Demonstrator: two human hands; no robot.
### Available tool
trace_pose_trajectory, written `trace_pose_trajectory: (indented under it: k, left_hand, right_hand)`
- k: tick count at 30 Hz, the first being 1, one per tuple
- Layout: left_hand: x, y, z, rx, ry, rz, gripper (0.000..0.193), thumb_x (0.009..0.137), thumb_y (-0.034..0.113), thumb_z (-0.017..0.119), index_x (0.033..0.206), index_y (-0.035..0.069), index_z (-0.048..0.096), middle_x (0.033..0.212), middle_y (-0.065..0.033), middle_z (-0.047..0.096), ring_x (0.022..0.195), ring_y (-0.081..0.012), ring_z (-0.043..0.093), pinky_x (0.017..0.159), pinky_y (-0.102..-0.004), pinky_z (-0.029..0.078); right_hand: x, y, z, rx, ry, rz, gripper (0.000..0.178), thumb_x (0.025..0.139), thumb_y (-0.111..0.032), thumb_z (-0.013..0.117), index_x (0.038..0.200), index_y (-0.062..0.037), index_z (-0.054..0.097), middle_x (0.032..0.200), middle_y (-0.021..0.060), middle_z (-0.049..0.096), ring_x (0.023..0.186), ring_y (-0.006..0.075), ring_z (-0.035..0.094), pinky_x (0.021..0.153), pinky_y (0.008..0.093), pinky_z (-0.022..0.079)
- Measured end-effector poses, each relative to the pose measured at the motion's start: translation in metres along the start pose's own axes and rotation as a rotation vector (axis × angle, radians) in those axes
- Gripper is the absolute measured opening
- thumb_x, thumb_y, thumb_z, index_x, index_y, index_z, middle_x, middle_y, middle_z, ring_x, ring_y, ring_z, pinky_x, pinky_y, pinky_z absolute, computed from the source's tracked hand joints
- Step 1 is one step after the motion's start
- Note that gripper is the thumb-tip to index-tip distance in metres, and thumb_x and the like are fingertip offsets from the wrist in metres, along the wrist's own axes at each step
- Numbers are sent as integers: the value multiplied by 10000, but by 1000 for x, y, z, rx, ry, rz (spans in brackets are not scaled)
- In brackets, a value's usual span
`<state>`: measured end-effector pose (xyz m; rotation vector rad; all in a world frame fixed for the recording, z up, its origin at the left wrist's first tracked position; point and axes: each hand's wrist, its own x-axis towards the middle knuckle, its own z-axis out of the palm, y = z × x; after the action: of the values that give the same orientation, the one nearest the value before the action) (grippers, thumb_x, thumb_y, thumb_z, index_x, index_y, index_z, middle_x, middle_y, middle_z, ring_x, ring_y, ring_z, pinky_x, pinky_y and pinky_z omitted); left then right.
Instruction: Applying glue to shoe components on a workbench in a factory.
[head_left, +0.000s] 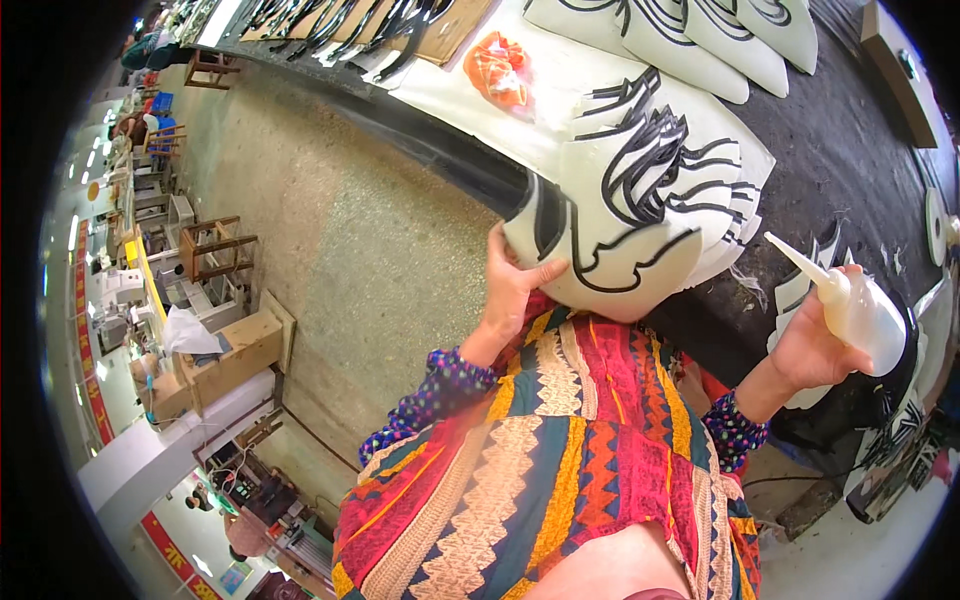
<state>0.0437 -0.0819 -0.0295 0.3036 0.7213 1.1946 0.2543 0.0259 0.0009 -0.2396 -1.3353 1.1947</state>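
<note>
Presently, a pale panel lies between the left hand and the right hand, but only the left one touches it

Namely, the left hand grips the panel by its left edge, with the thumb flat on the upper face (the fingers are mostly hidden beneath, so I cannot tell exactly how they press). The panel carries a curved black trim and is at the near edge of the dark table, in front of the person's body. Just beyond it lies a fanned stack of similar pieces, also with black trims.

On the other side, well apart from the panel, the right hand is closed around a translucent squeeze bottle. The bottle is tilted, and its long thin nozzle points up and to the left, touching nothing. Farther away on the table, an orange-and-white bundle lies near the stack.
</note>
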Motion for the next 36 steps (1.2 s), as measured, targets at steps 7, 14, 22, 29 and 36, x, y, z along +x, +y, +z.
trace_pose_trajectory:
  k: [7, 14, 22, 29, 36]
  left_hand:
    - [7, 1, -2, 30, -35, -7, 400, 791, 78, 574, 1174, 123, 469, 1068, -49, 448, 1008, -127, 451, 873, -241, 382]
    - [13, -2, 0, 39, -76, -28, 397, 787, 80, 581, 1168, 117, 476, 1046, -44, 452, 1002, -121, 446, 866, -236, 382]
    - [30, 7, -1, 80, -120, -31, 389, 769, 8, 580, 1140, 80, 485, 1010, -40, 515, 896, -118, 522, 781, -230, 438]
    - [22, 4, -10, 189, -171, -68, 343, 788, 47, 567, 1126, 78, 515, 996, -15, 509, 966, -99, 471, 853, -222, 371]
    - [6, 29, -1, 164, -149, -174, 387, 780, 21, 566, 1155, 70, 486, 902, -6, 533, 873, -78, 499, 785, -203, 389]
  right_hand:
    - [0, -5, -1, -95, 97, 4, 892, 417, -563, 750, 1083, -80, 405, 1007, 96, 503, 952, 287, 502, 825, 410, 433]
    - [3, -11, -2, -70, 12, -24, 880, 422, -573, 741, 1075, -83, 411, 1013, 83, 504, 956, 288, 502, 827, 415, 431]
    - [8, -12, 1, -286, 148, -53, 877, 441, -604, 716, 1073, -76, 415, 990, 94, 502, 937, 280, 519, 810, 418, 439]
    - [-5, -10, -2, -427, 155, -20, 823, 545, -582, 693, 1083, -34, 397, 986, 122, 495, 927, 277, 523, 828, 430, 425]
    - [-46, -9, -25, -283, 429, 271, 730, 615, -372, 720, 1177, -11, 426, 1153, 175, 481, 1120, 327, 423, 980, 438, 282]
